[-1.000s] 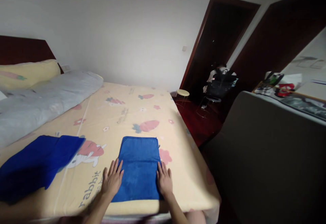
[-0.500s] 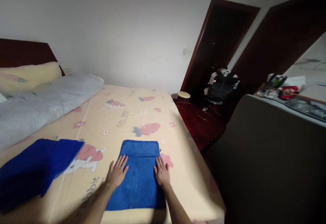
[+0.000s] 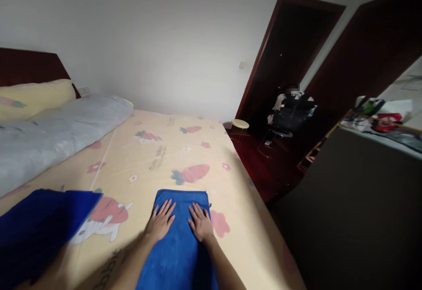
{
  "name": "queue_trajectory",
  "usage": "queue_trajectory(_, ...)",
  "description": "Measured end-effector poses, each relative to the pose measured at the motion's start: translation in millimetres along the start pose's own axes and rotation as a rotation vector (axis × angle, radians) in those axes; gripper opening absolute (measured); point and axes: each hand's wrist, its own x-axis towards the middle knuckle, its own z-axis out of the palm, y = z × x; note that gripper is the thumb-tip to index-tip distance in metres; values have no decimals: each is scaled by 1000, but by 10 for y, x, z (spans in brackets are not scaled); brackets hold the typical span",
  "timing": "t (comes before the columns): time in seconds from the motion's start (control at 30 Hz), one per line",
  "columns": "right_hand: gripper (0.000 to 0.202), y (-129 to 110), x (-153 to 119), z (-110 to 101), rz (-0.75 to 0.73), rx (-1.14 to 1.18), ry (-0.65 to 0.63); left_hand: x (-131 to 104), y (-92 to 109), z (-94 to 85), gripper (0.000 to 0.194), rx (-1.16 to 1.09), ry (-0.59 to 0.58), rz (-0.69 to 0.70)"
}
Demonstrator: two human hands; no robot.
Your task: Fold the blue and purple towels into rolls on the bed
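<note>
A blue towel (image 3: pixel 180 246) lies spread flat on the bed, its far edge slightly uneven and its near end cut off by the bottom of the view. My left hand (image 3: pixel 161 222) rests on its left side, palm down with fingers spread. On the towel's right side lies my right hand (image 3: pixel 201 225), also palm down, fingers stretched out. Neither hand grips the fabric. To the left, a second blue cloth (image 3: pixel 49 224) lies on the bed, apart from my hands and partly in shadow.
The bed (image 3: pixel 184 145) has a cream sheet printed with carrots and rabbits. A grey quilt (image 3: pixel 66 136) and a yellow pillow (image 3: pixel 39 96) lie left. Beyond stand a round stool (image 3: pixel 240 124) and a seated person (image 3: pixel 292 109). A dark panel (image 3: pixel 356 206) rises right.
Both hands have moved inward and farther up the towel, toward its far edge. The view has shifted slightly, and the towel sits lower in it. The second cloth stays on the bed.
</note>
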Motion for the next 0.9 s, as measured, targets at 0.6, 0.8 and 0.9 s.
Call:
queue_trajectory(0.6,56,-469,-605,647,-101,-70,250,-705,763,185,64,103,262,122)
queue_trajectory(0.8,63,-268,-1559,1014,-249,-147,423,-1736,654,366,67,188,410,86)
queue_trajectory(0.9,57,62,-1858,808,-338,-160,379,-1985,307,169,63,211,402,168)
